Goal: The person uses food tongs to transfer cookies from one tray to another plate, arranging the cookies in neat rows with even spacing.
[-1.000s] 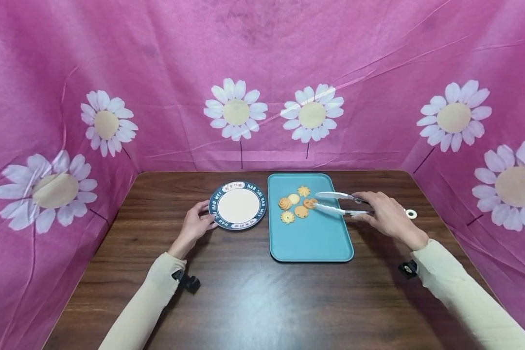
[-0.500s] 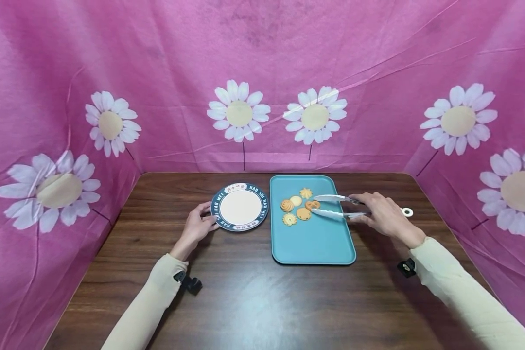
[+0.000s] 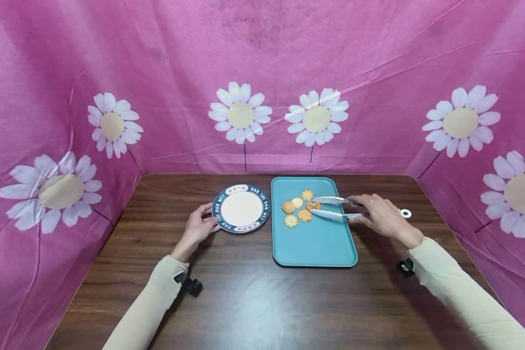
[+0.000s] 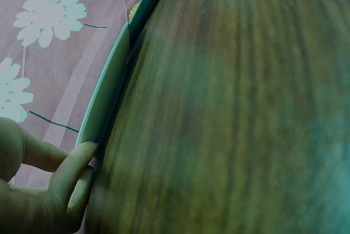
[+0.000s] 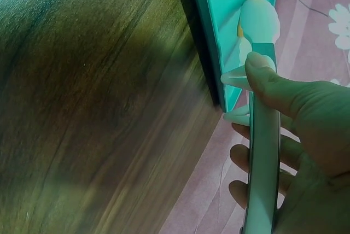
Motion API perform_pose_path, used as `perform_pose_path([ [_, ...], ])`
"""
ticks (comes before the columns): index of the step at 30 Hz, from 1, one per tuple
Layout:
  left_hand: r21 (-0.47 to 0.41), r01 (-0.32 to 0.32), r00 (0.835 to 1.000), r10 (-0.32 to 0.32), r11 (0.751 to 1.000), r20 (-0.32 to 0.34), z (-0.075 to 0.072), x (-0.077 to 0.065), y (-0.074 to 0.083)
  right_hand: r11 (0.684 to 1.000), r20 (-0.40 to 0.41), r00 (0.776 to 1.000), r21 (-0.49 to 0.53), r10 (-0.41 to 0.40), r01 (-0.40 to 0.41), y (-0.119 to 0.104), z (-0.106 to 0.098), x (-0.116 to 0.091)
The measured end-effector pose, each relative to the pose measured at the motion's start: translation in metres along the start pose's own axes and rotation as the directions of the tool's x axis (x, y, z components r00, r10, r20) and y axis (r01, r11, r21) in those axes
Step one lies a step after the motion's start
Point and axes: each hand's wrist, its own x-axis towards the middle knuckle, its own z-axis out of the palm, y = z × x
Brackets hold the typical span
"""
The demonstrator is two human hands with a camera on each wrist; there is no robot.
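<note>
My left hand (image 3: 196,227) pinches the left rim of a round plate (image 3: 242,210) with a dark patterned border. In the left wrist view, thumb and fingers meet at the plate's edge (image 4: 104,97). My right hand (image 3: 382,217) grips metal food tongs (image 3: 332,214) with white tips, thumb on one arm and fingers on the other. The tongs' tips are spread over a teal tray (image 3: 315,245), on either side of a pretzel-shaped cookie (image 3: 312,206); whether they touch it I cannot tell. The right wrist view has the tongs' handle (image 5: 264,163) in front, partly hiding the tray.
Several other cookies lie close to the tips, among them a swirled cookie (image 3: 288,207) and a star-shaped cookie (image 3: 307,195). A white ring (image 3: 405,213) shows behind my right hand. The wooden table (image 3: 240,282) ends at a pink flowered cloth (image 3: 262,150).
The tongs' tips have moved closer together around the pretzel-shaped cookie. My left hand stays on the plate's rim. The whole scene shifts slightly right and down in the head view.
</note>
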Motion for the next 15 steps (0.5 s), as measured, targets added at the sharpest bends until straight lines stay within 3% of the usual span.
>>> perform_pose_path([
  [15, -0.015, -0.021, 1.0, 0.021, 1.0, 0.009, -0.0006, 0.0001, -0.0017, 1.0, -0.051, 0.999, -0.005, -0.015, 0.014, -0.0019, 0.0047, 0.0],
])
